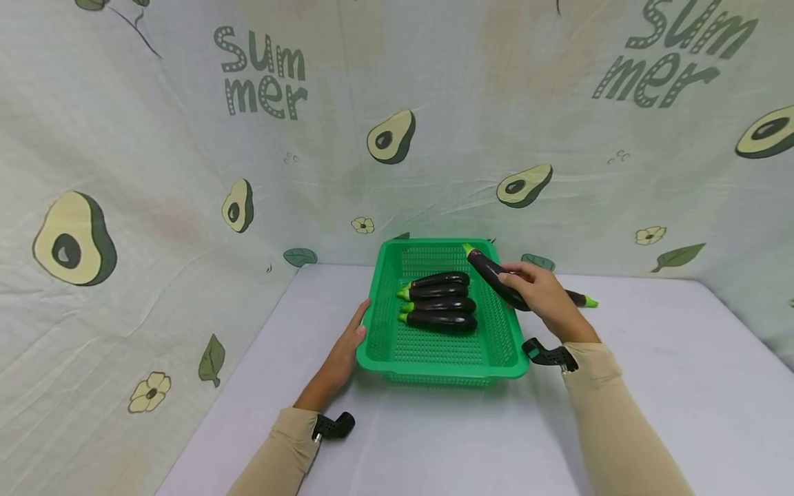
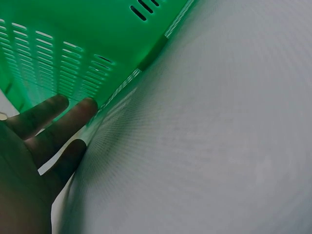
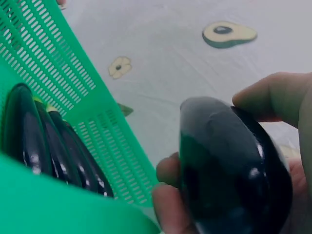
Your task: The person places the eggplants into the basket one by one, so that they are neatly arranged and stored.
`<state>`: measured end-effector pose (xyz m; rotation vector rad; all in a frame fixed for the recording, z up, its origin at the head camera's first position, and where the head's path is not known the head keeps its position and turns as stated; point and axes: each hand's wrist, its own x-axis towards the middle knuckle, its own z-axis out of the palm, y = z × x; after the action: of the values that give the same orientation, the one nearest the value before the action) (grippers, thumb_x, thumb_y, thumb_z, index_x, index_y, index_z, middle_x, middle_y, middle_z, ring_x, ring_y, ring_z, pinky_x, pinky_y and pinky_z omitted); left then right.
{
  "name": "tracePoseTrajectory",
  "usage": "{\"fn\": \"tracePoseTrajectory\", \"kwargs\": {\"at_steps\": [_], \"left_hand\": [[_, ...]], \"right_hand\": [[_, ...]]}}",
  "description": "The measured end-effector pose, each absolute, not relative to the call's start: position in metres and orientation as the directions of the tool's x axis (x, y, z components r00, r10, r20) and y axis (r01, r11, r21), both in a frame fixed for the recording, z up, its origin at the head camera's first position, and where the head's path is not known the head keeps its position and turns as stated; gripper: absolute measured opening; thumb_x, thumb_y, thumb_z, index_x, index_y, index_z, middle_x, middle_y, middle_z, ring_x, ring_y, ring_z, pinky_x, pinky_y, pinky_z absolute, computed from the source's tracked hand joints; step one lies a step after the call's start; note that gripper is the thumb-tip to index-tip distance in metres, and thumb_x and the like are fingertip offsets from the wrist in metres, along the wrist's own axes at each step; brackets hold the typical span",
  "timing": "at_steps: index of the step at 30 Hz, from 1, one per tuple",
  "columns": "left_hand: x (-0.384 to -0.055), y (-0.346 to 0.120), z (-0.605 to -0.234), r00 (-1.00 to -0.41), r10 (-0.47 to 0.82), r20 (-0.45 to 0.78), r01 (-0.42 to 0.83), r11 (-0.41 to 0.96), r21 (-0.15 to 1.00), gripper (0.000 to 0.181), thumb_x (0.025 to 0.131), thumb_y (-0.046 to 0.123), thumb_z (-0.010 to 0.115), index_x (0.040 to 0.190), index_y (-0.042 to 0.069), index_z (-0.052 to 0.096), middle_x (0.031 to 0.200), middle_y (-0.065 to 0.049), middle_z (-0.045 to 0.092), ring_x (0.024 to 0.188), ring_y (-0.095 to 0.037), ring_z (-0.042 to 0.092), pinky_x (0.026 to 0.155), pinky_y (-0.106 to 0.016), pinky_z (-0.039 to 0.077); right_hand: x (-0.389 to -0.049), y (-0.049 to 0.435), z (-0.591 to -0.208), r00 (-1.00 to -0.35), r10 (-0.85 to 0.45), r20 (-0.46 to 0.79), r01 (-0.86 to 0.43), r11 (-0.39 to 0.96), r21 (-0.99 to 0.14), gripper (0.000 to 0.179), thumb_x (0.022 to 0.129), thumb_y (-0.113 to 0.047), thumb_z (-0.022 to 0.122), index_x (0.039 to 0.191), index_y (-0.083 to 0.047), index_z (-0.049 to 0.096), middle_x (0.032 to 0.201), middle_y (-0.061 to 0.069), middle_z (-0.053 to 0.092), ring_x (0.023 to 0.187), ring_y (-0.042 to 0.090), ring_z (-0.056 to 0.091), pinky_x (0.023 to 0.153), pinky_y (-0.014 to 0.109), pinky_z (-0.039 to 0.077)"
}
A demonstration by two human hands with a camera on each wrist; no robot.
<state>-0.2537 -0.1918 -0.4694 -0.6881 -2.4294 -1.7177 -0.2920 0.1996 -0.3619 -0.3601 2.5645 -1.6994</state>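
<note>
My right hand [image 1: 542, 296] grips a dark purple eggplant [image 1: 490, 272] above the right side of a green plastic basket [image 1: 440, 372]. Its green stem end points up and to the left, and in the right wrist view the rounded end of the eggplant [image 3: 229, 165] faces the camera between thumb and fingers. Several more eggplants [image 1: 440, 322] lie side by side in the basket, stems to the left. Against the basket's left side rests my left hand [image 1: 341, 355]; in the left wrist view its extended fingers [image 2: 63, 126] touch or nearly touch the slotted outer wall [image 2: 87, 53].
Partly hidden behind my right hand, another eggplant [image 1: 582, 300] lies on the white table [image 1: 651, 358], right of the basket. A cloth [image 1: 446, 138] printed with avocados and leaves hangs behind the table and along its left side.
</note>
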Motion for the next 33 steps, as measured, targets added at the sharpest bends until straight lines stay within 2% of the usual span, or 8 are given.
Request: {"fn": "tracePoseTrajectory", "kwargs": {"at_steps": [4,9,13,18,26,33], "left_hand": [[-0.255,-0.193,-0.467,-0.898,0.312,0.312,0.402,0.288,0.869,0.055,0.11,0.022,0.021,0.163,0.014,0.008,0.167,-0.009,0.009,0.152,-0.028,0.006,0.118,-0.056,0.008],[-0.247,-0.191,-0.451,-0.896,0.335,0.29,0.391,0.286,0.875,0.055,0.109,0.015,0.02,0.161,0.005,0.006,0.166,-0.017,0.006,0.152,-0.033,0.005,0.118,-0.056,0.008],[-0.237,-0.187,-0.434,-0.892,0.367,0.264,0.376,0.279,0.884,0.055,0.109,0.015,0.021,0.16,0.001,0.005,0.166,-0.019,0.005,0.151,-0.035,0.005,0.118,-0.057,0.01],[-0.233,-0.185,-0.431,-0.892,0.362,0.271,0.379,0.272,0.884,0.055,0.11,0.017,0.022,0.161,0.002,0.007,0.166,-0.019,0.007,0.151,-0.035,0.006,0.118,-0.057,0.01],[-0.234,-0.187,-0.432,-0.892,0.359,0.276,0.381,0.267,0.885,0.055,0.11,0.016,0.022,0.161,0.002,0.007,0.166,-0.019,0.007,0.151,-0.034,0.006,0.118,-0.057,0.01],[-0.232,-0.189,-0.431,-0.892,0.362,0.272,0.38,0.272,0.884,0.055,0.11,0.016,0.022,0.16,0.002,0.006,0.166,-0.018,0.006,0.151,-0.033,0.006,0.118,-0.054,0.01]], "right_hand": [[-0.296,0.194,-0.354,-0.957,-0.281,0.078,-0.195,0.42,-0.886,0.056,0.101,-0.044,0.058,0.143,-0.007,0.052,0.129,0.018,0.057,0.104,0.028,0.058,0.081,0.033,0.053],[-0.303,0.188,-0.348,-0.93,-0.362,0.06,-0.24,0.479,-0.844,0.052,0.101,-0.041,0.059,0.14,-0.007,0.055,0.127,0.016,0.06,0.106,0.028,0.057,0.084,0.037,0.051],[-0.306,0.184,-0.346,-0.91,-0.413,0.023,-0.253,0.512,-0.821,0.052,0.1,-0.042,0.06,0.14,-0.008,0.056,0.132,0.016,0.06,0.116,0.03,0.057,0.092,0.044,0.05],[-0.311,0.176,-0.343,-0.865,-0.502,-0.001,-0.308,0.532,-0.789,0.051,0.099,-0.039,0.063,0.14,-0.008,0.056,0.137,0.015,0.058,0.125,0.032,0.055,0.1,0.053,0.046],[-0.317,0.152,-0.342,-0.801,-0.599,-0.003,-0.414,0.557,-0.72,0.049,0.096,-0.033,0.068,0.136,-0.006,0.061,0.138,0.015,0.058,0.125,0.033,0.054,0.1,0.054,0.044],[-0.317,0.139,-0.346,-0.781,-0.622,-0.053,-0.396,0.56,-0.727,0.047,0.096,-0.031,0.068,0.135,-0.005,0.062,0.146,0.021,0.049,0.128,0.036,0.05,0.1,0.054,0.045]]}}
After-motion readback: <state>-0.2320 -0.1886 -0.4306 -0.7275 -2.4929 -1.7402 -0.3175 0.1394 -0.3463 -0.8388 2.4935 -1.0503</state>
